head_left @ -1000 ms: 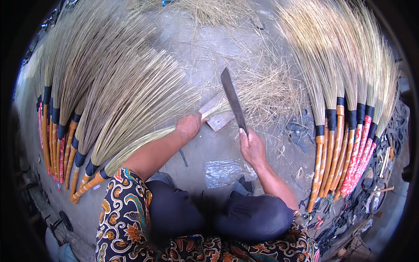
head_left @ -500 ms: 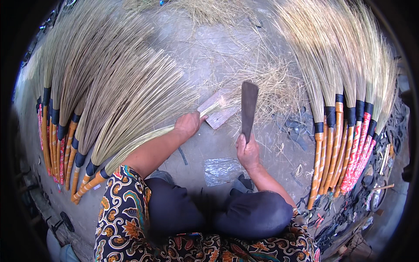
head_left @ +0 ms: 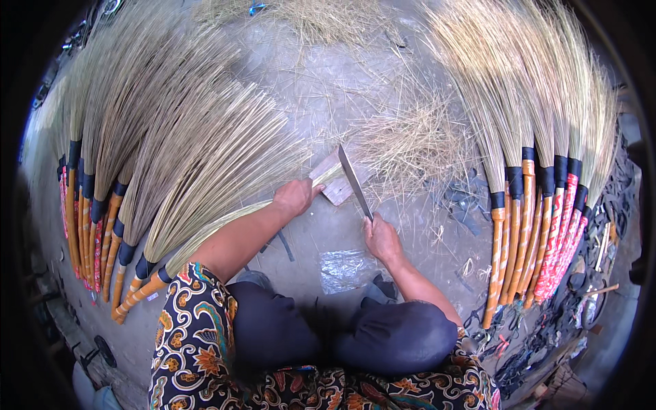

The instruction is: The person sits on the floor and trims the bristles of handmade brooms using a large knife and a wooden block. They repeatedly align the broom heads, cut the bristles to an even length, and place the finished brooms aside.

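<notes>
My left hand [head_left: 295, 196] is closed round the bristle ends of a broom [head_left: 205, 232], whose orange-wrapped handle lies to the left of my knee. The gripped tips rest on a small wooden block [head_left: 337, 191]. In my right hand [head_left: 383, 239] is a machete [head_left: 352, 179] with a broad dark blade, held by its lower end. Its blade slants up and to the left, over or against the block's right part beside the tips; whether it touches them I cannot tell. Cut straw [head_left: 417, 140] is heaped just beyond the block.
Finished-looking brooms [head_left: 191, 137] fan out on the left, with orange and red handles. More brooms [head_left: 529, 184] lie on the right. A clear plastic sheet [head_left: 346, 270] lies between my feet. Dark rubber scraps [head_left: 581, 294] and a thin stick are at the right edge.
The machete has swung down and left from near upright, its edge now turned toward the block. My right hand has shifted slightly left. My left hand has stayed on the bristles.
</notes>
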Action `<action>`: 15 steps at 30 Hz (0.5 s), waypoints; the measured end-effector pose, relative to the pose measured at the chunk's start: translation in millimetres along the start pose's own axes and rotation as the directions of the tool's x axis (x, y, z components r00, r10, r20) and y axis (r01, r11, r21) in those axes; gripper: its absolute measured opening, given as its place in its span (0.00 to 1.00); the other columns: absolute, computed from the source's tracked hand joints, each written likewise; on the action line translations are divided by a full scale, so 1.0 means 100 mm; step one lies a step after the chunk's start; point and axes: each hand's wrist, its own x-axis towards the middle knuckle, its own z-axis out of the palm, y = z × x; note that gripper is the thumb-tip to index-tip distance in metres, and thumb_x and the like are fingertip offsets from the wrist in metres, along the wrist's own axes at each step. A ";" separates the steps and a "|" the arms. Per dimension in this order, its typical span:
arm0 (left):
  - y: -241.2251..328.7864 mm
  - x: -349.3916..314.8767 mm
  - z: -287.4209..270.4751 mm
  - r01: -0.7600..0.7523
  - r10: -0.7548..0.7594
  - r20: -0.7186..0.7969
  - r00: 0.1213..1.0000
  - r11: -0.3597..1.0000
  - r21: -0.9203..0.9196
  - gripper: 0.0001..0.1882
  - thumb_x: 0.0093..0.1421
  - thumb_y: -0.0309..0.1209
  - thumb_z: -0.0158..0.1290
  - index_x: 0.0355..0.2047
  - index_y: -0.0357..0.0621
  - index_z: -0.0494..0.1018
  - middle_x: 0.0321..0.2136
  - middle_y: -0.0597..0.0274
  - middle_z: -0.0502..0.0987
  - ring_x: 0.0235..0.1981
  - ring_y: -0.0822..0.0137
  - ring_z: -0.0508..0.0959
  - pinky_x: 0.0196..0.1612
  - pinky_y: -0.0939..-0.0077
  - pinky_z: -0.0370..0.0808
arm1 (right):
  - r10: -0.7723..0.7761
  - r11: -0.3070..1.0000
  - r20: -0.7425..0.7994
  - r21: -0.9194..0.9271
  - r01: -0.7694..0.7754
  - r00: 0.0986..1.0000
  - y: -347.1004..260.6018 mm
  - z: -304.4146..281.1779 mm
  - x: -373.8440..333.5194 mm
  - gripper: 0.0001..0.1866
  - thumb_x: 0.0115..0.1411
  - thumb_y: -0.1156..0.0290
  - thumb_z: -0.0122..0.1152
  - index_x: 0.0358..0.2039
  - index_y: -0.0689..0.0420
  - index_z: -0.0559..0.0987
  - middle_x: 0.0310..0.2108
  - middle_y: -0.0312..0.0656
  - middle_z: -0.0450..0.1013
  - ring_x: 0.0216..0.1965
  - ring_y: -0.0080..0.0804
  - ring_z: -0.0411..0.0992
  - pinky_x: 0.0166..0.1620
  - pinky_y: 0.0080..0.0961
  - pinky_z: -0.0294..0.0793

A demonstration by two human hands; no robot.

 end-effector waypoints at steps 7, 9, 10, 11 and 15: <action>0.13 -0.61 -0.88 -0.246 0.306 0.281 0.910 0.941 -0.230 0.43 0.66 0.65 0.51 0.60 0.35 0.72 0.48 0.31 0.79 0.54 0.38 0.79 0.59 0.50 0.74 | -0.237 0.968 -0.234 -0.140 0.208 0.943 -0.38 -0.26 0.09 0.32 0.72 0.54 0.58 0.68 0.63 0.67 0.64 0.56 0.69 0.63 0.48 0.70 0.60 0.41 0.73; 0.28 -0.94 -1.16 -0.404 0.422 0.264 0.867 0.907 -0.124 0.47 0.62 0.68 0.54 0.63 0.35 0.69 0.53 0.32 0.77 0.59 0.39 0.75 0.63 0.52 0.71 | -0.306 0.837 0.039 0.487 0.250 0.951 -0.67 -0.33 0.06 0.33 0.73 0.53 0.59 0.68 0.64 0.66 0.60 0.51 0.72 0.60 0.41 0.72 0.61 0.37 0.72; 0.29 -1.13 -1.31 -0.476 0.476 0.235 0.848 0.877 -0.062 0.50 0.60 0.69 0.55 0.64 0.35 0.68 0.56 0.32 0.76 0.62 0.40 0.73 0.65 0.53 0.70 | -0.457 0.605 0.126 0.770 0.204 0.881 -0.83 -0.34 0.05 0.34 0.73 0.53 0.59 0.68 0.64 0.66 0.58 0.48 0.74 0.58 0.38 0.73 0.61 0.35 0.71; 0.26 -1.34 -1.44 -0.482 0.481 0.031 0.876 0.876 0.016 0.52 0.58 0.69 0.58 0.65 0.35 0.67 0.61 0.33 0.71 0.65 0.42 0.70 0.67 0.54 0.68 | -0.327 0.642 0.171 0.762 0.086 0.929 -0.99 -0.35 0.03 0.32 0.73 0.54 0.60 0.67 0.64 0.67 0.57 0.46 0.74 0.58 0.35 0.72 0.61 0.33 0.71; -0.56 -2.24 -1.92 -0.488 0.290 -0.640 0.712 0.859 -0.154 0.62 0.50 0.70 0.64 0.71 0.37 0.59 0.69 0.39 0.62 0.72 0.44 0.61 0.74 0.53 0.57 | -0.346 0.480 0.092 0.872 0.092 0.934 -1.42 -0.38 0.05 0.23 0.72 0.64 0.60 0.61 0.64 0.74 0.55 0.43 0.76 0.55 0.29 0.73 0.59 0.29 0.70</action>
